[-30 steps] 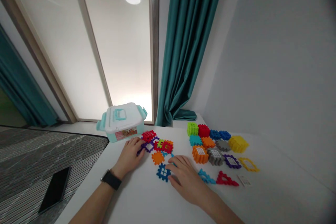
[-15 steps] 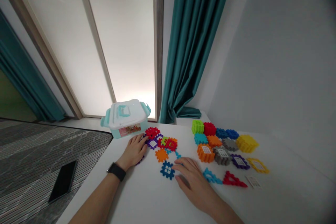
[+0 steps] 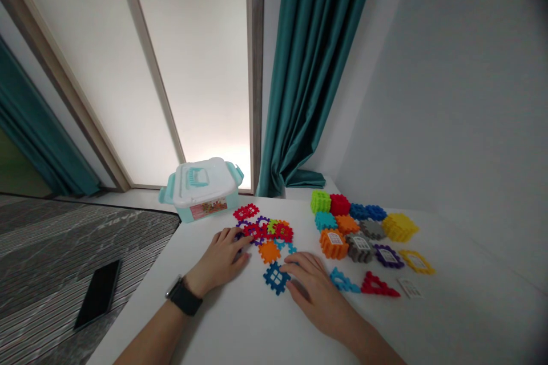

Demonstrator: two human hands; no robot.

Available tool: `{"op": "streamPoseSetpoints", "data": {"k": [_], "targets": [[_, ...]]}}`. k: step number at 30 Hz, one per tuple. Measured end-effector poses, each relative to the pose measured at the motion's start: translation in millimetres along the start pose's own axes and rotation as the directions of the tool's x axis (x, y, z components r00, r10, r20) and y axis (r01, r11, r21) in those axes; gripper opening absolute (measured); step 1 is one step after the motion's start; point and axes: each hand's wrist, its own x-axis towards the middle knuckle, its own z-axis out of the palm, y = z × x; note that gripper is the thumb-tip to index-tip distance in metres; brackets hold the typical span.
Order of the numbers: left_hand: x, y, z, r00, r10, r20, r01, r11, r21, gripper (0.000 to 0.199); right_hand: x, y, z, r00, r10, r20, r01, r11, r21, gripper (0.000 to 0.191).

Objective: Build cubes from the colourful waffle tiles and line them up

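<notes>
My left hand point(image 3: 222, 258), with a black watch on its wrist, lies at the left of a loose pile of notched plastic building tiles. Its fingers are stretched out, the fingertips on a red tile point(image 3: 252, 231) that lies over purple ones. Farther back is another red tile point(image 3: 245, 211). An orange tile point(image 3: 269, 252) rests flat between my hands, partly beside small light-blue pieces point(image 3: 291, 248). My right hand point(image 3: 317, 291) rests on the table with fingers apart, its fingertips at the right edge of a dark-blue window tile point(image 3: 276, 278).
A white-lidded teal box point(image 3: 205, 188) stands at the table's back left. Sorted stacks of tiles, such as orange point(image 3: 334, 244) and yellow point(image 3: 399, 227), stand to the right. A light-blue triangle point(image 3: 343, 281), a red triangle point(image 3: 379, 285) and a white card point(image 3: 410, 288) lie before them.
My left hand has shifted right and nearer, and a red tile has slid toward me over the purple tiles. The orange tile sits slightly farther right. My right hand stays beside the dark-blue tile.
</notes>
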Motion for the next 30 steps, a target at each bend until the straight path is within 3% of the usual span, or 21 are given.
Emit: {"op": "streamPoseSetpoints", "data": {"k": [4,11,19,30], "targets": [[-0.1,5.3,-5.9,0.999,0.041,0.012,-0.041,0.999,-0.012,0.035,0.5,0.0,-0.5,1.000,0.011,0.017,-0.011,1.000,0.012,0.026],[8.4,6.2,3.5,0.995,-0.075,-0.071,0.075,0.997,0.005,0.030,0.2,0.3,0.9,1.000,0.014,0.023,-0.015,1.000,0.014,0.027],[16.8,9.6,13.2,0.987,-0.126,-0.100,0.124,0.992,-0.026,0.006,0.5,-0.9,-0.3,1.000,0.013,0.015,-0.013,1.000,0.016,0.036],[15.8,10.0,10.7,0.979,-0.134,-0.150,0.123,0.989,-0.080,0.015,1.7,-4.3,-6.0,0.999,0.023,0.029,-0.023,1.000,0.020,0.028]]}}
